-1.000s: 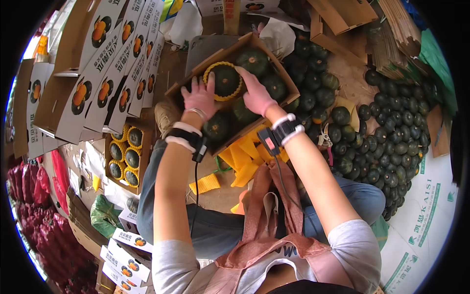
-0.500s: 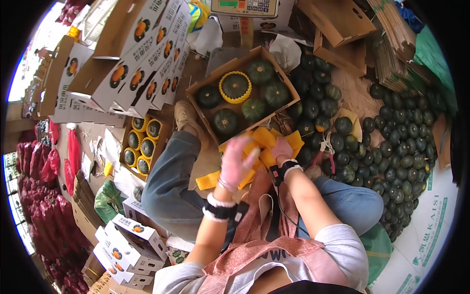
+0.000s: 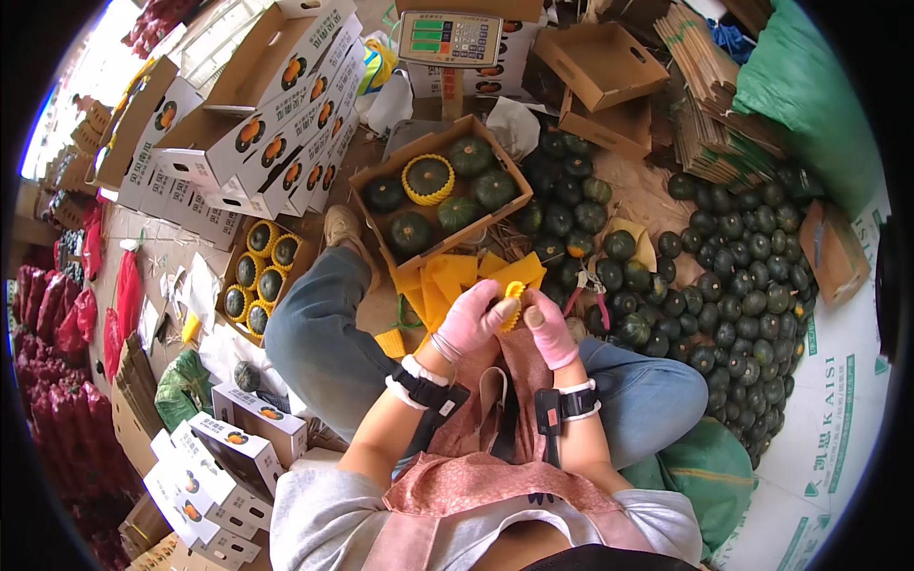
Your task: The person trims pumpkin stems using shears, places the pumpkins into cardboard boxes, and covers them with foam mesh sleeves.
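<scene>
Both my hands wear pink gloves and meet above my lap. My left hand (image 3: pixel 470 320) grips a small ring-shaped yellow foam net (image 3: pixel 511 305). On the other side of that net, my right hand (image 3: pixel 549 333) has its fingers curled against it, thumb up. Flat yellow foam nets (image 3: pixel 446 290) lie spread just beyond my hands. Past them stands an open cardboard box (image 3: pixel 468 234) with several dark green pumpkins; one netted pumpkin (image 3: pixel 428 179) sits among bare ones.
Loose pumpkins (image 3: pixel 743 276) cover the floor on the right. A smaller box (image 3: pixel 298 276) of netted pumpkins stands left of my leg. Printed cartons (image 3: pixel 286 152) are stacked at the upper left. A digital scale (image 3: pixel 450 40) stands at the back, near empty brown trays (image 3: pixel 602 65).
My hands have come together nearer my body, and a yellow foam net now shows between them. Earlier they were apart over the net pile. The view has shifted somewhat.
</scene>
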`<act>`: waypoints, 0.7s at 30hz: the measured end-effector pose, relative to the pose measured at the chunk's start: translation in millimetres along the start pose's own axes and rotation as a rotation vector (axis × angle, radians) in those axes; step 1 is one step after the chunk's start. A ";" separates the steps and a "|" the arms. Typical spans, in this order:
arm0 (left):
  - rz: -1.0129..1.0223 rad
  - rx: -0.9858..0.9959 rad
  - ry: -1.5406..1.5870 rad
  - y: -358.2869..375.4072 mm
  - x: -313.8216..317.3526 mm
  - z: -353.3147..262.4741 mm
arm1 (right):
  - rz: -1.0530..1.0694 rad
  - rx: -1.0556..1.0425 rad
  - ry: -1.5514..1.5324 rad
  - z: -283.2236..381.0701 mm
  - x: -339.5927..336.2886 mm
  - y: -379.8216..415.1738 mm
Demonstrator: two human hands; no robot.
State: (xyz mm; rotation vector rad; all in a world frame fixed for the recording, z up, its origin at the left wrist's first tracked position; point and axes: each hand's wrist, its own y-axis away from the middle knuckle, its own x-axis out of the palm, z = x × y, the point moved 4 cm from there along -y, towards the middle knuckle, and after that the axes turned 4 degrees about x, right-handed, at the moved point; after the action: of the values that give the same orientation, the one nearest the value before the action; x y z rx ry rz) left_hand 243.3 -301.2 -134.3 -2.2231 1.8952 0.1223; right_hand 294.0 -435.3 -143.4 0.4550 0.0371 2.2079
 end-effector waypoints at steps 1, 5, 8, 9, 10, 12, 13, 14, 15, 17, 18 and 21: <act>0.003 0.035 0.009 0.9 0.4 -2.3 | -0.042 0.019 0.061 -1.7 0.3 2.1; -0.065 -0.123 0.011 6.6 -2.0 -18.0 | -0.254 0.015 0.261 3.5 -5.9 5.5; -0.090 -0.224 0.082 14.0 -3.0 -16.5 | -0.441 -0.081 0.544 -6.6 -16.7 6.8; -0.110 -0.188 0.091 15.8 1.6 -19.2 | -0.449 -0.044 0.283 -13.5 -16.5 2.3; -0.129 -0.155 0.099 17.9 6.7 -22.6 | -0.453 -0.002 0.021 -21.5 -13.7 -4.8; -0.276 -0.138 0.230 18.9 18.5 -31.9 | -0.378 -0.280 0.667 -1.3 4.3 3.0; -0.347 -0.127 0.293 19.4 19.1 -34.8 | -0.408 -0.248 0.599 2.2 5.2 4.7; -0.314 -0.085 0.074 19.3 13.8 -32.8 | -0.438 -0.215 0.529 3.0 5.5 5.2; -0.278 -0.046 -0.144 19.4 6.2 -25.3 | -0.468 -0.179 0.459 3.8 6.1 6.7; -0.181 -0.096 -0.216 20.7 -1.9 -11.2 | -0.479 -0.248 0.536 7.6 9.5 11.7; -0.123 -0.179 -0.069 21.1 -2.9 -4.1 | -0.450 -0.312 0.710 9.0 6.9 12.5; -0.141 -0.458 1.089 23.5 3.8 9.6 | -0.207 -0.007 0.765 -6.7 -10.3 5.7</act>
State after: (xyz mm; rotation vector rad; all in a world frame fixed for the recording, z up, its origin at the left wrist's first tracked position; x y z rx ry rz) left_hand 221.5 -306.1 -147.0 -3.0890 2.2960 -0.9592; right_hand 293.2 -445.9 -151.8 -0.4016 0.4610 2.0507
